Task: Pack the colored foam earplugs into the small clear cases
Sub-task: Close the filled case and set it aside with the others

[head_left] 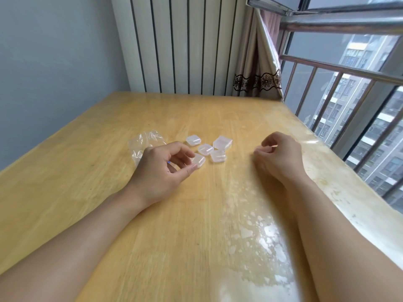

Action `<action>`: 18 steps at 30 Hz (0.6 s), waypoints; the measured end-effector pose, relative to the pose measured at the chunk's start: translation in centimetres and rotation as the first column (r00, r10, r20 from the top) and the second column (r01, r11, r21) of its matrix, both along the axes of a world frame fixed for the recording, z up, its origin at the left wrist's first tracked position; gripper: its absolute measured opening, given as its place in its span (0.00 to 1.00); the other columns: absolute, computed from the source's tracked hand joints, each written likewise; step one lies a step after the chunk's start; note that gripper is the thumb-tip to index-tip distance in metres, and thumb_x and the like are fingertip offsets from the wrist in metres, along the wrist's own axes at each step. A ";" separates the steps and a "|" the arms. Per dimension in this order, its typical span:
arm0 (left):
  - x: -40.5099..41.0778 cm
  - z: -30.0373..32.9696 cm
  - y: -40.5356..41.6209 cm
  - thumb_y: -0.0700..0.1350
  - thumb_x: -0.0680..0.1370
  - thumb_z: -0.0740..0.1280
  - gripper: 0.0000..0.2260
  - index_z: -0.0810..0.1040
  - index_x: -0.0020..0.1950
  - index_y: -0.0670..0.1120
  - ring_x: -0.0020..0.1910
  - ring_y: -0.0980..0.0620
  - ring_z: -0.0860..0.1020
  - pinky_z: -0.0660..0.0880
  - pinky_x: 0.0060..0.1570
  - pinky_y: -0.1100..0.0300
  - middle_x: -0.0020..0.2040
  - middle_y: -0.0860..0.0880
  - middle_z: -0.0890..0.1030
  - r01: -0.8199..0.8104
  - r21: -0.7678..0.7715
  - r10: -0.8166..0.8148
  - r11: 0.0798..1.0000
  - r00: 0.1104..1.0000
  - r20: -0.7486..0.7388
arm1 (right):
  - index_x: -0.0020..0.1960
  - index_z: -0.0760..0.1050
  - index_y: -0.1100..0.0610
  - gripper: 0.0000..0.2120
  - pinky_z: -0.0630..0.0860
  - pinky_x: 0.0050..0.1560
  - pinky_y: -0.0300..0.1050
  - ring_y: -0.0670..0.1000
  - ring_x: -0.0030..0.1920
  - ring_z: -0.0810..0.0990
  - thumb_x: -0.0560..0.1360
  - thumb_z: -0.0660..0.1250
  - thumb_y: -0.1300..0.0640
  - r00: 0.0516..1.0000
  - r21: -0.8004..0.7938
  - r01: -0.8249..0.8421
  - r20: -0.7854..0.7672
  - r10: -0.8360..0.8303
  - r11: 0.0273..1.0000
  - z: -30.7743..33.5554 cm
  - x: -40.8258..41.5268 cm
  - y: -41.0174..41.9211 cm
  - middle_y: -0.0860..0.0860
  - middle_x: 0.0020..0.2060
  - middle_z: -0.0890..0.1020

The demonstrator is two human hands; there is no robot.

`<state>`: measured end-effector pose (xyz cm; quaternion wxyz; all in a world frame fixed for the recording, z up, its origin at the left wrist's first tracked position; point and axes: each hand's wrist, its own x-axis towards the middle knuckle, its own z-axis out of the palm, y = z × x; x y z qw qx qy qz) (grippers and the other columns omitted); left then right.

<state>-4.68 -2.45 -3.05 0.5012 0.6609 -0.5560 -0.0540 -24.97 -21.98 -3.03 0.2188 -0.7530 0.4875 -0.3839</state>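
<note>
Several small clear cases lie shut in a cluster mid-table, among them a larger one (222, 142) and two rounded ones (193, 140) (205, 149). My left hand (161, 171) pinches the nearest clear case (199, 160) between thumb and index finger, with the case on the table. A tiny blue speck (169, 162) shows against that hand's palm; what it is I cannot tell. My right hand (278, 153) rests to the right of the cluster with its fingers loosely curled, and nothing is visible in it. No earplugs are plainly in view.
A crumpled clear plastic bag (145, 141) lies behind my left hand. The wooden table (196, 225) has a glossy cover with pale blotches on its right half. A window railing (340, 68) runs along the right edge, and a curtain (257, 62) hangs at the far corner.
</note>
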 end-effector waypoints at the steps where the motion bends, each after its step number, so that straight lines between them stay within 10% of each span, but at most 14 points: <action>1: 0.1 0.0 0.0 0.41 0.71 0.78 0.07 0.83 0.46 0.49 0.39 0.56 0.83 0.80 0.37 0.59 0.40 0.52 0.85 0.004 -0.004 -0.003 1.000 1.000 0.011 | 0.43 0.80 0.58 0.03 0.72 0.37 0.38 0.50 0.42 0.81 0.72 0.73 0.59 1.000 0.005 0.001 -0.011 -0.001 1.000 -0.1 -0.3 -0.4 0.49 0.40 0.81; 11: 0.8 0.5 0.0 0.33 0.70 0.74 0.11 0.83 0.46 0.49 0.30 0.54 0.75 0.70 0.30 0.69 0.37 0.54 0.81 -0.038 -0.117 0.047 0.992 0.996 0.073 | 0.43 0.84 0.51 0.04 0.80 0.47 0.43 0.46 0.47 0.84 0.69 0.78 0.54 0.986 -0.082 -0.164 0.025 0.167 0.983 2.2 1.4 1.8 0.46 0.45 0.86; 18: 0.8 0.9 0.2 0.38 0.69 0.67 0.09 0.83 0.46 0.49 0.33 0.48 0.77 0.75 0.31 0.60 0.37 0.52 0.82 -0.139 -0.225 0.121 0.964 0.988 -0.096 | 0.58 0.78 0.52 0.18 0.72 0.43 0.47 0.51 0.46 0.76 0.73 0.74 0.44 0.878 -0.070 -0.368 -0.356 0.321 0.927 -0.1 5.3 4.8 0.48 0.51 0.79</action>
